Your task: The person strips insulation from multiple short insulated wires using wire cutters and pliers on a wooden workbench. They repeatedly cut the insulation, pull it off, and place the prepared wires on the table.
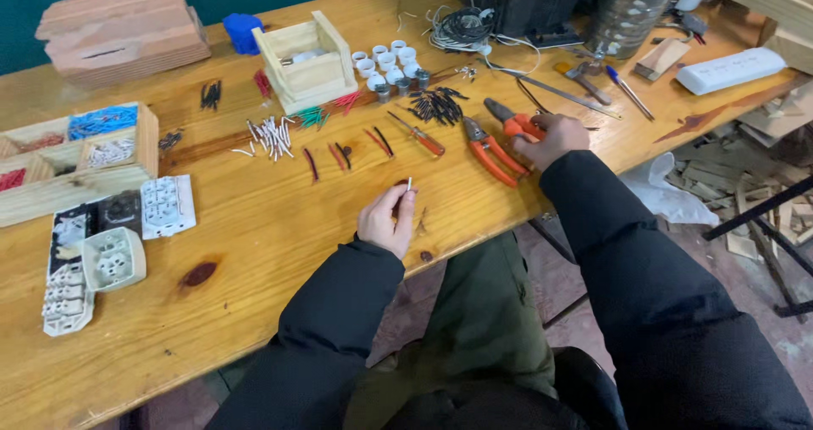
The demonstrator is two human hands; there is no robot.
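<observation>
— So, where are our hands at this moment?

— Our left hand [387, 220] pinches a short white wire piece [410, 183] between thumb and fingertips, and holds it upright just above the wooden worktop [279, 227]. Our right hand [549, 137] is closed around the handles of the orange wire strippers [514, 125], which lie near the far edge. A second pair of orange pliers [489, 149] rests on the worktop, just beside that hand.

— How do we do this step well?

— We think the wire piece is thin and slippery, so the pinch must stay low and firm, with the free end showing. The tool should come to the wire, not the opposite, and the jaws should close only on the coating.

— And the materials around us?

— The worktop is varnished pine, smooth, with dark knots. Small cut wires lie in little groups: a white heap [269, 135], a black heap [436, 105], some red pieces [339, 155]. A red-handled screwdriver [419, 134] lies between them. A small open wooden box [306, 61] stands behind, with round white caps [385, 60] next to it. At the left we see a wooden tray [76, 184] with compartments and white plastic socket parts [167, 205], hard and glossy.
</observation>
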